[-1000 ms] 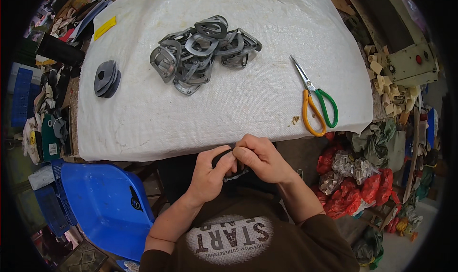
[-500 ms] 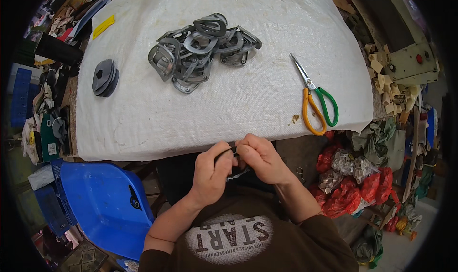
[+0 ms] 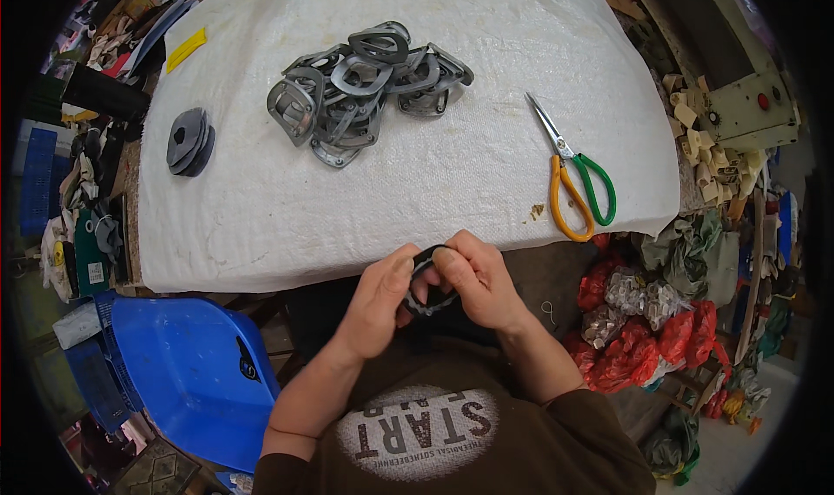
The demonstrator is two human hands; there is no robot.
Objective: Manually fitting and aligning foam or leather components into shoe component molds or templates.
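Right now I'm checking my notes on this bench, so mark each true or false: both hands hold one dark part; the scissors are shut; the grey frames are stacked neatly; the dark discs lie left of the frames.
1. Both hands, left hand and right hand, hold one dark part. True.
2. The scissors are shut. True.
3. The grey frames are stacked neatly. False: they lie in a loose heap.
4. The dark discs lie left of the frames. True.
5. The scissors' handles are both green. False: one orange, one green.
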